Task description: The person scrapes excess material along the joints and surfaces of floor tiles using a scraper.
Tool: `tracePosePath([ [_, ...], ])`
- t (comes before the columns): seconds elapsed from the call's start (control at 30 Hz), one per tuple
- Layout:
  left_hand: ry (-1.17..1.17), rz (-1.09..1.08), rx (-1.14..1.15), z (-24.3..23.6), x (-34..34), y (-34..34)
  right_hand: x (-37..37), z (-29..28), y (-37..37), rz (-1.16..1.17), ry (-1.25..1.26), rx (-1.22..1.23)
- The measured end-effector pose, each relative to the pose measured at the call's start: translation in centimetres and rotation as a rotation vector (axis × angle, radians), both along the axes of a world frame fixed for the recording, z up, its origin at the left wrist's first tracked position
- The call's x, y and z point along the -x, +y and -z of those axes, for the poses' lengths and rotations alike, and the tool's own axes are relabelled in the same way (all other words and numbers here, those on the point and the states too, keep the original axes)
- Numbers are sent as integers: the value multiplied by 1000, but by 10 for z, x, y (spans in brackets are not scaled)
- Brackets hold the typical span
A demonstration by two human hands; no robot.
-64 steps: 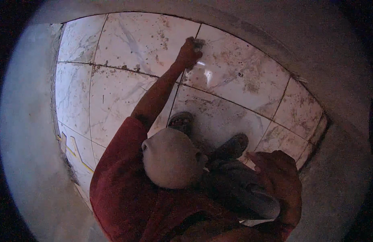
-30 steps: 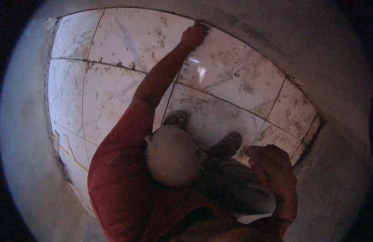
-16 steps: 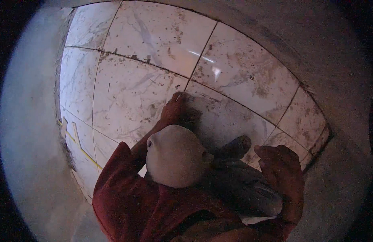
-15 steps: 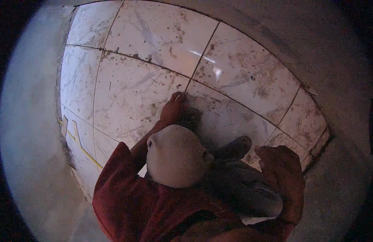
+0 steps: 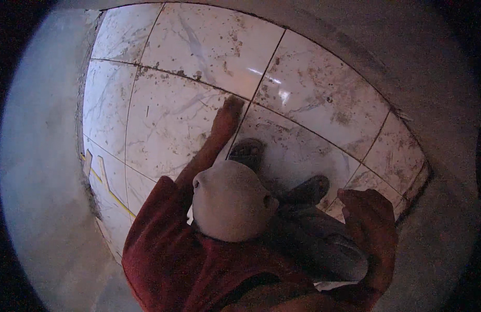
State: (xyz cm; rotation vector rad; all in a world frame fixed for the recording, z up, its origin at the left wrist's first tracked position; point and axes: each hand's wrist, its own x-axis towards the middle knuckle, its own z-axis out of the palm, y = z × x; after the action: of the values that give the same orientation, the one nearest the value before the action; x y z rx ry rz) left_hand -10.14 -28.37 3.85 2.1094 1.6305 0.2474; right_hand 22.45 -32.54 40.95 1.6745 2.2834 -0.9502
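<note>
My left hand [image 5: 230, 112] reaches low over the white, grey-veined floor tiles [image 5: 178, 130], beside a dark joint where tiles meet. Its fingertips are blurred; what they hold, if anything, is unclear. My right hand [image 5: 370, 210] hangs beside my grey-trousered right leg, fingers loosely bent and apart, with nothing visible in it. Below my left hand are my dark sandalled left foot [image 5: 245, 151] and a pale rounded shape [image 5: 232, 200], apparently my knee. My right foot [image 5: 310, 187] rests on the dirt-spotted tiles.
Plain grey surfaces, apparently walls [image 5: 42, 156], surround the tiles on left, far and right sides, with rough, dark gaps along the edges. At the left lie a long yellow strip [image 5: 118, 200] and narrow pale angular pieces [image 5: 100, 166].
My left hand has come back from the far tile edge toward my feet, then moved slightly forward again in the last half second. My right hand stays by my leg.
</note>
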Motion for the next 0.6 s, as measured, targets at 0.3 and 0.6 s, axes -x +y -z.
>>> tracePosePath([
  [0.3,15,-51,4,-16,-13,11,15,-24,7,446,147,392],
  [0.6,43,-36,-45,-15,-20,-3,8,-20,3,221,280,30],
])
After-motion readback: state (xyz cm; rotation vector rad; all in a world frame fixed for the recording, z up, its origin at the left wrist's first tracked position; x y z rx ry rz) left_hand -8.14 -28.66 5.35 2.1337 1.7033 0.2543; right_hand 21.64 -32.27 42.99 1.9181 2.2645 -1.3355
